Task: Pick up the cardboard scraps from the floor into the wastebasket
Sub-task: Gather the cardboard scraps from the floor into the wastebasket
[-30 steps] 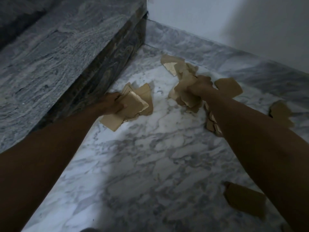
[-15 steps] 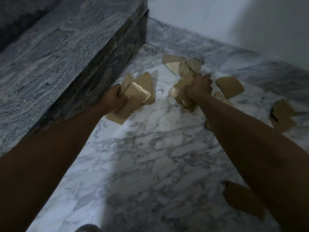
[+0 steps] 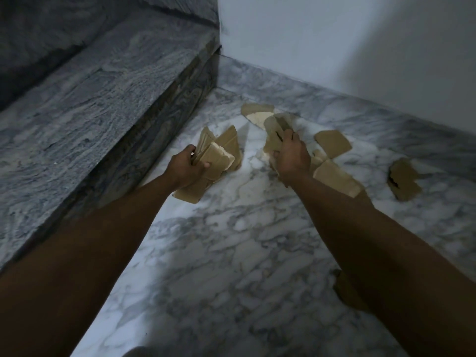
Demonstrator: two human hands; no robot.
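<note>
Left hand [image 3: 186, 169] grips a stack of tan cardboard scraps [image 3: 216, 155] at frame centre. Right hand [image 3: 292, 157] clutches a second bundle [image 3: 274, 136]. Torn loose pieces [image 3: 333, 143] lie on the marble floor [image 3: 231, 253], centre right.

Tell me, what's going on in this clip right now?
A person is gathering torn cardboard off a marble floor beside a stone step. The left hand grips a stack of scraps; the right hand grips another bunch. Several loose pieces lie on the floor. No wastebasket is in view.
</note>
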